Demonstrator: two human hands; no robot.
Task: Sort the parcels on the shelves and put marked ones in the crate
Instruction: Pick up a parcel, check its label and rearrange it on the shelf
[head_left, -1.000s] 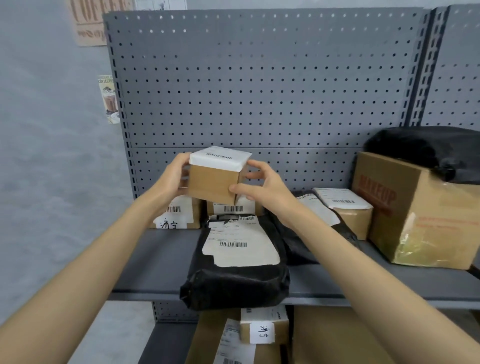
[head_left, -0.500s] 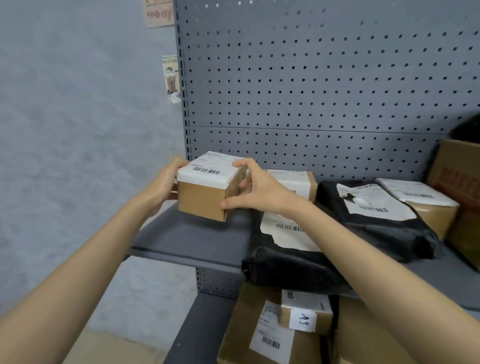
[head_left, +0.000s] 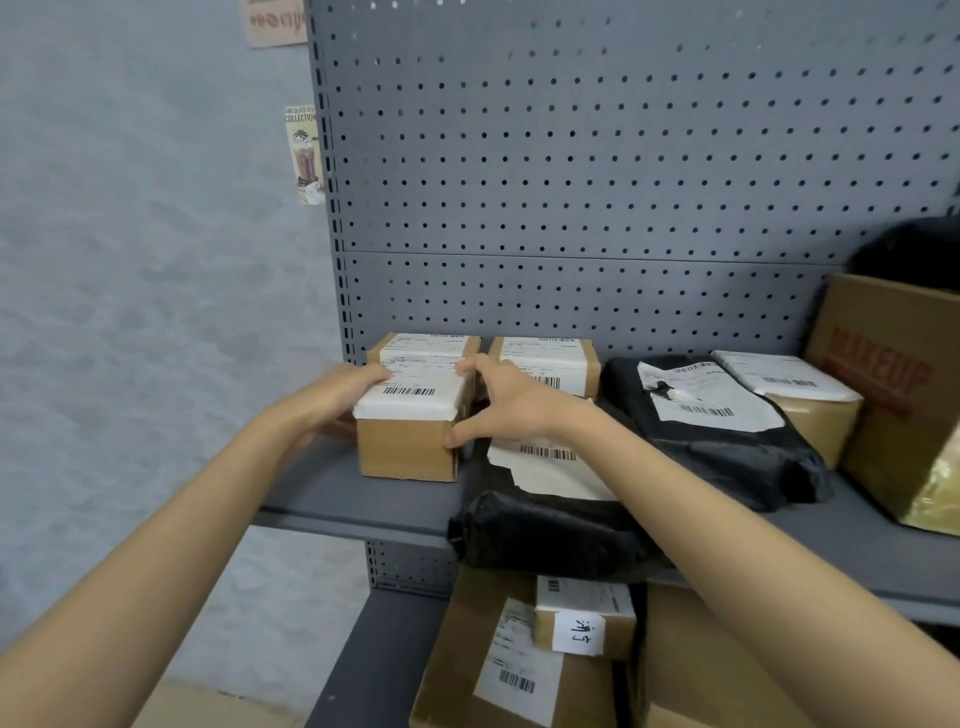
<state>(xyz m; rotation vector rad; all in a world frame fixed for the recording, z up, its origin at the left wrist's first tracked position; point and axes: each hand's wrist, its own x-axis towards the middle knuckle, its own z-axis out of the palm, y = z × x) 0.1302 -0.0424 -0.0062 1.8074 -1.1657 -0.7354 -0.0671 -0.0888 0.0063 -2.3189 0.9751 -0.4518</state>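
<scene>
Both hands on the small cardboard box (head_left: 410, 436), which sits on the grey shelf (head_left: 332, 493) near its left end, bottom flat on the shelf surface. Left hand (head_left: 337, 395) wraps the box's left top edge, fingers curled over the white label on top. Right hand (head_left: 506, 402) grips the right side: fingers over the top right edge, thumb pressed on the front right corner.

Directly behind it, against the pegboard back panel (head_left: 597, 182), a second labelled box (head_left: 423, 347), touching or just about. Right of that, a third labelled box (head_left: 545, 364), also at the back.

Just right of the held box, a black poly mailer (head_left: 545, 530) lies flat, its front end hanging over the shelf's front edge; torn white barcode label on top, partly under the right forearm. Further right, a second black mailer (head_left: 737, 457) with a label, then a label-topped box (head_left: 800, 400), then a large carton printed MAKEUP (head_left: 898, 395) at the shelf's right end, black bag on top of it.

Lower shelf, under the front edge: a brown carton (head_left: 467, 670) with a barcode label, and a small box with a handwritten white tag (head_left: 584, 623) on top of it.

Grey wall (head_left: 145, 260) left of the rack, with a drink poster (head_left: 304, 156) at the rack's upright.
</scene>
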